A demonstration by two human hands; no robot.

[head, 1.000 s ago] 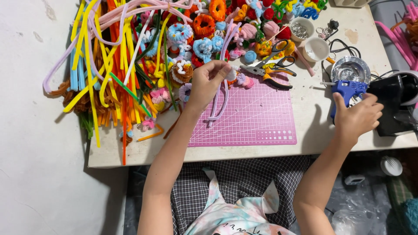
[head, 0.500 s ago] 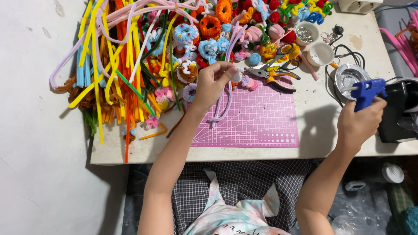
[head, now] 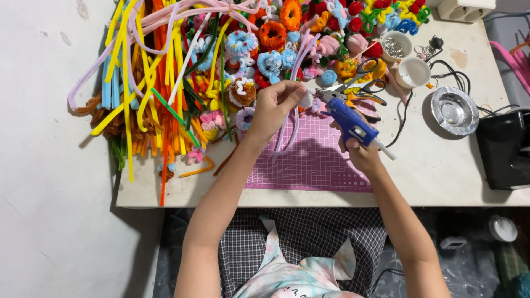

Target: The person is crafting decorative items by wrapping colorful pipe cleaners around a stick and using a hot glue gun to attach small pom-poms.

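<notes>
My left hand (head: 276,107) pinches a small white piece with pale pink pipe cleaners (head: 291,132) hanging from it, above the top edge of the pink cutting mat (head: 314,165). My right hand (head: 360,150) grips a blue glue gun (head: 349,122) over the mat's right part. The gun's nozzle points up-left toward the white piece, a short gap away. A cord runs from the gun's rear toward the right.
A big heap of coloured pipe cleaners (head: 154,72) and fuzzy flowers (head: 273,33) covers the table's left and back. Scissors (head: 359,88), two small cups (head: 413,72), a foil dish (head: 454,111) and a black box (head: 505,149) lie to the right. The table's front edge is near me.
My right hand has carried the blue glue gun from the right side of the table leftward over the mat, close to my left hand. The left hand has stayed in place.
</notes>
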